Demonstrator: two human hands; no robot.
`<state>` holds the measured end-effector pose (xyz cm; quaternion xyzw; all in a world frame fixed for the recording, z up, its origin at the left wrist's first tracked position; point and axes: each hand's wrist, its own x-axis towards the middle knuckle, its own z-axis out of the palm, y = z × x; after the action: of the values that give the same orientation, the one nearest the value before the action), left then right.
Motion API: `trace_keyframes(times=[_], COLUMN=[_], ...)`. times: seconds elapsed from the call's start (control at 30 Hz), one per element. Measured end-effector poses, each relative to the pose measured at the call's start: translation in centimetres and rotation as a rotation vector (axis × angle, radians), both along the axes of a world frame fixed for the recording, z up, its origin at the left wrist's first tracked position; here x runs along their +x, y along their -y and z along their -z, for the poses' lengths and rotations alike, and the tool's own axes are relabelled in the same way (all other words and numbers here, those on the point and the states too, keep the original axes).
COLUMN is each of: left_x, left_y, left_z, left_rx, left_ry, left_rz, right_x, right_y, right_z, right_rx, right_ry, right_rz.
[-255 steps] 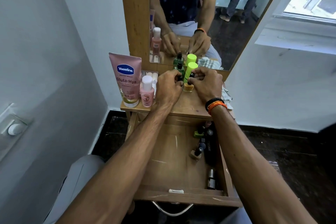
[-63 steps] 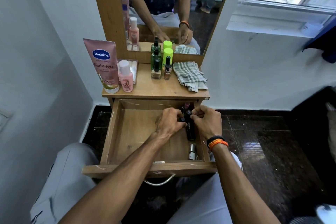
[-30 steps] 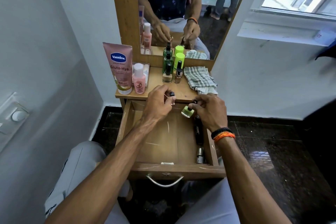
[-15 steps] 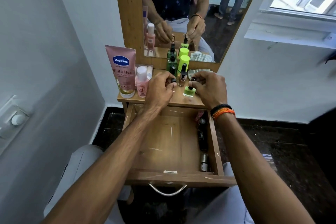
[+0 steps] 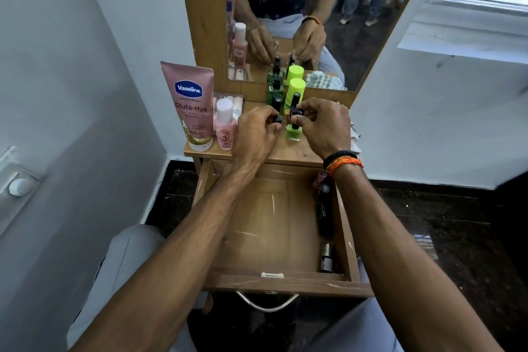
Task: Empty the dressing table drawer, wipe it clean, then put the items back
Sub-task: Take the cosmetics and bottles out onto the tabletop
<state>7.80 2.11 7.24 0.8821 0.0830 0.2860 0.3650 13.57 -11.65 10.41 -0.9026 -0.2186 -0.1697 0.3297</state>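
The wooden drawer [image 5: 268, 280] stands pulled open below the tabletop [image 5: 297, 153]. Both hands are over the tabletop's middle. My right hand [image 5: 324, 126] pinches the black cap of a green nail polish bottle [image 5: 293, 132] that stands on the top. My left hand [image 5: 253, 134] pinches a small black-capped bottle [image 5: 276, 118], mostly hidden by its fingers. Along the drawer's right side lie a black tube [image 5: 325, 216], a pink item [image 5: 319, 178] and a small metallic piece [image 5: 327, 256].
On the tabletop stand a pink Vaseline tube [image 5: 191, 106], a small pink bottle [image 5: 225, 126], a clear box [image 5: 228, 100], a green spray bottle [image 5: 275, 93] and a lime-capped bottle [image 5: 295, 88]. A checked cloth [image 5: 355, 136] lies right of my hand. A mirror [image 5: 314, 8] stands behind.
Both hands lifted small bottles out of the drawer and carried them up onto the tabletop. The green nail polish now stands on the top beside the other bottles.
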Motion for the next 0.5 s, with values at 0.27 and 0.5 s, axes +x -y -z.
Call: trace_keyframes(times=[0.27, 0.5], left_x=[0.20, 0.09], left_y=[0.13, 0.25], left_z=[-0.25, -0.42], left_rx=[0.038, 0.003], left_ry=[0.000, 0.016], left_rz=[-0.045, -0.038], right_x=[0.36, 0.37], right_y=[-0.11, -0.18], right_z=[0.23, 0.80], right_rx=[0.002, -0.004], right_ry=[0.021, 0.031], right_rz=[0.011, 0.019])
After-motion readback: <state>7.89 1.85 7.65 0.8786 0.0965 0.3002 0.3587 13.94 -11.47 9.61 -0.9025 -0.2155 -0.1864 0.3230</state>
